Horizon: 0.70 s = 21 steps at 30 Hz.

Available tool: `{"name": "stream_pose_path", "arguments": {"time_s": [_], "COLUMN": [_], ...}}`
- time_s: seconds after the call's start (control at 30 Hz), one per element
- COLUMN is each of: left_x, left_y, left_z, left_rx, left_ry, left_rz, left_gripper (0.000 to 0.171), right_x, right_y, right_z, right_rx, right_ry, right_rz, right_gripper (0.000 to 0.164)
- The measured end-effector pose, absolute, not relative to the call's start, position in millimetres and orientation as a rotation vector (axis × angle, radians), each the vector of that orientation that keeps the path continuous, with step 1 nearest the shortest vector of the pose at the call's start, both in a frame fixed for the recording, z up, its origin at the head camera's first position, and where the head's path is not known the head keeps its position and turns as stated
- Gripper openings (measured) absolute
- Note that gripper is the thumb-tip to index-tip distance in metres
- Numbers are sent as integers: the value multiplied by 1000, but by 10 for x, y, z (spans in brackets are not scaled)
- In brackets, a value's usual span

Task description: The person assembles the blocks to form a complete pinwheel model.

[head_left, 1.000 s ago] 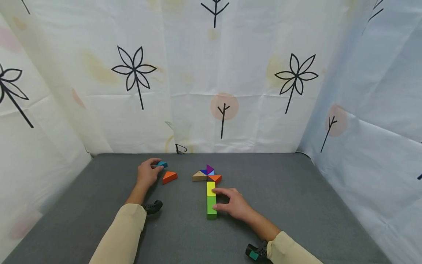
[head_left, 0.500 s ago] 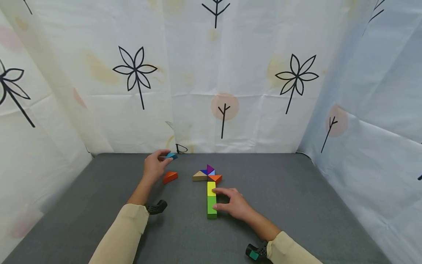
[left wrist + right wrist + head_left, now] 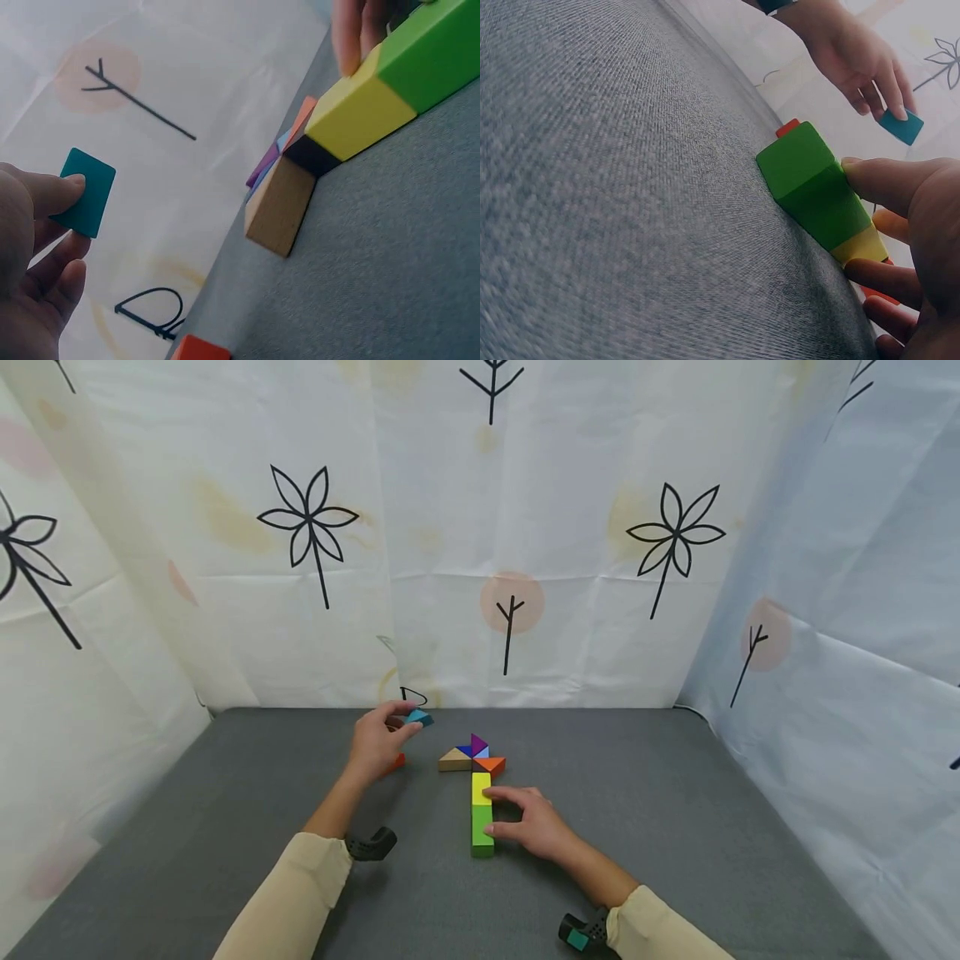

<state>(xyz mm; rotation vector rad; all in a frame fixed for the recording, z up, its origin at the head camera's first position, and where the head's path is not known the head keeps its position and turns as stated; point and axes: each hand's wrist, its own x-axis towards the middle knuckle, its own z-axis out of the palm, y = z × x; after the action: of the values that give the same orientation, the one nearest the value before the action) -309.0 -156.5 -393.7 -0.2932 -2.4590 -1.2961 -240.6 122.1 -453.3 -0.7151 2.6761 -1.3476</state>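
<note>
My left hand (image 3: 377, 743) pinches a blue triangular block (image 3: 420, 717) between thumb and fingers, raised above the back of the table. In the left wrist view the flat side of this blue block (image 3: 96, 199) faces the camera. My right hand (image 3: 536, 827) rests against two blocks in a line, the index finger at the yellow block (image 3: 481, 782) and the thumb at the green block (image 3: 482, 827). Beyond the yellow end, triangular blocks fan out like a pinwheel: a tan one (image 3: 453, 762), a purple one (image 3: 477, 745), an orange one (image 3: 491, 764) and small blue ones.
A loose orange-red block (image 3: 399, 762) lies on the grey table (image 3: 660, 827), partly hidden behind the left hand. Patterned white cloth (image 3: 570, 643) hangs along the table's back edge and both sides. Each wrist carries a black device (image 3: 372, 843).
My left hand has lifted the blue triangular block and carried it to the right, passing over the loose orange-red block. The right hand and the arranged blocks stay in place.
</note>
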Motion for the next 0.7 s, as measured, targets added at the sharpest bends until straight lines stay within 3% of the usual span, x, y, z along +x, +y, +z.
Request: {"name": "stream_pose_path", "arguments": {"time_s": [0.7], "left_x": [-2921], "left_y": [-1204], "left_z": [-4420], "left_rx": [-475], "left_ry": [-2724], "left_rz": [-1093], "left_gripper": [22], "right_x": [-2409], "right_y": [1226], "right_z": [-4524], "right_rx": [-694], "right_ry": [2684], "right_rz": [-1320], "right_gripper": [52]}}
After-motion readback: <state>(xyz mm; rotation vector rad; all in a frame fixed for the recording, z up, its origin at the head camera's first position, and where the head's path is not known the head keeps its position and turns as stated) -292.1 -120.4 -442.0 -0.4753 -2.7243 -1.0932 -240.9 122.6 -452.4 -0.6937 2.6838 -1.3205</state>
